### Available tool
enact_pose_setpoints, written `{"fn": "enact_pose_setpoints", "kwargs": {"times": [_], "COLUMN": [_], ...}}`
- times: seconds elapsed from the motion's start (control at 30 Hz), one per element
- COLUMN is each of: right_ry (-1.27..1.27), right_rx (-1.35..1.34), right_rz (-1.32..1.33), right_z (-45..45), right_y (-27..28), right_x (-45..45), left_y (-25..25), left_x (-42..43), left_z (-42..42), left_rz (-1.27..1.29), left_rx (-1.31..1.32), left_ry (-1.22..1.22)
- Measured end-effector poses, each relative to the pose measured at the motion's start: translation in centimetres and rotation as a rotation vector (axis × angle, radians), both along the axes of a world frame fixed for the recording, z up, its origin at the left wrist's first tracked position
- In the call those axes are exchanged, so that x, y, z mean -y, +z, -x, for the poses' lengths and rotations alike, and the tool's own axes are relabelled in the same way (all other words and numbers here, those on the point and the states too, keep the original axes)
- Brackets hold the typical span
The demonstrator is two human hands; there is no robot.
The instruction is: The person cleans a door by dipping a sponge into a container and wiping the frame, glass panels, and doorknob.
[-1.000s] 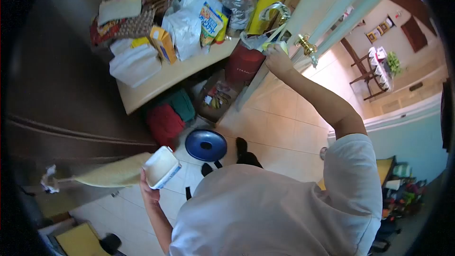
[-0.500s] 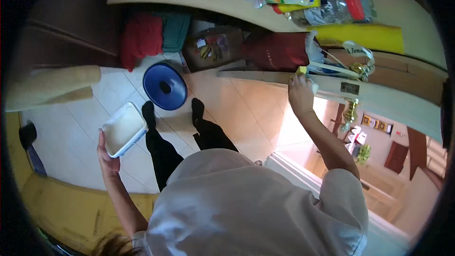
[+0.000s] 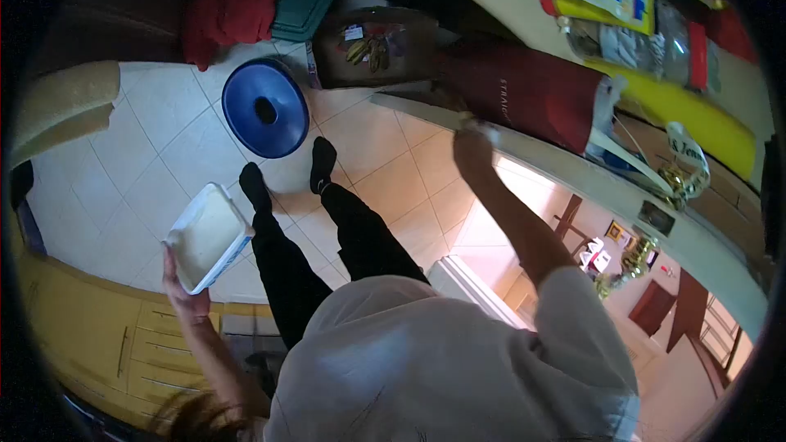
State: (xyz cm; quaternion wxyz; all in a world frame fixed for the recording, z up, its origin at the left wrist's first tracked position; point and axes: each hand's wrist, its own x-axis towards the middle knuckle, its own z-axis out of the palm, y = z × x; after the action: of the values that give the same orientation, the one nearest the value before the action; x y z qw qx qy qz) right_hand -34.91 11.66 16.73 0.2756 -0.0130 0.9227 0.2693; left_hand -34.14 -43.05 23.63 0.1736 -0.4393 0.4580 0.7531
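Observation:
In my left hand (image 3: 188, 299) is a white rectangular plastic tub (image 3: 211, 237) with whitish liquid in it, gripped at its near left side and held over the floor. My right hand (image 3: 475, 150) is closed at the edge of the white door (image 3: 565, 172), blurred by motion. Its fingers hold what looks like a small yellow and whitish sponge (image 3: 490, 133), partly hidden. Right behind that hand stands a dark red paper bag (image 3: 524, 98).
A blue round lid or basin (image 3: 266, 106) lies on the tiled floor (image 3: 377, 147) beyond my feet. Behind it are a cardboard box (image 3: 372, 74) with bananas and a red cloth (image 3: 233, 12). Packets and a plastic jar (image 3: 684, 45) crowd the counter. Yellow cabinets (image 3: 90, 319) stand at left.
My right hand has moved left along the door edge, away from the handle. The view has turned and shifted. My left hand still holds the tub.

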Motion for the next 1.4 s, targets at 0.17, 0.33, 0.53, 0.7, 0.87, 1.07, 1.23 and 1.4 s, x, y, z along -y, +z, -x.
{"fn": "enact_pose_setpoints", "kwargs": {"times": [0.17, 0.33, 0.53, 0.7, 0.87, 1.07, 1.23, 1.4], "right_ry": [-0.041, 0.110, 0.027, -0.008, -0.090, 0.077, 0.170, 0.183], "right_rx": [-0.015, -0.104, -0.032, -0.234, -0.243, -0.130, -0.180, -0.225], "right_rz": [0.050, -0.141, -0.016, 0.193, 0.090, -0.085, -0.204, -0.132], "right_z": [1.7, 2.5, 1.3, 1.4, 1.8, 0.8, 1.3, 0.5], "right_y": [-7.9, 8.7, 7.4, -9.8, 1.2, 28.9, 28.0, 9.3], "right_x": [1.0, 0.6, -0.4, -1.7, -0.4, 3.9, 4.2, 0.3], "left_y": [1.2, 0.6, 0.5, -2.0, 0.0, 1.8, 1.4, -0.4], "left_x": [3.0, 5.9, 5.1, 6.5, 5.3, 1.8, 1.9, 5.3], "left_z": [-0.5, 0.5, 2.8, 1.3, 3.4, 6.5, 6.8, 3.3], "left_rz": [0.143, 0.074, 0.046, 0.208, 0.041, -0.088, -0.084, -0.004], "left_rx": [0.118, 0.052, 0.073, -0.046, 0.066, 0.016, -0.010, 0.054], "left_ry": [0.013, -0.057, -0.165, -0.116, -0.063, -0.204, -0.140, -0.147]}}
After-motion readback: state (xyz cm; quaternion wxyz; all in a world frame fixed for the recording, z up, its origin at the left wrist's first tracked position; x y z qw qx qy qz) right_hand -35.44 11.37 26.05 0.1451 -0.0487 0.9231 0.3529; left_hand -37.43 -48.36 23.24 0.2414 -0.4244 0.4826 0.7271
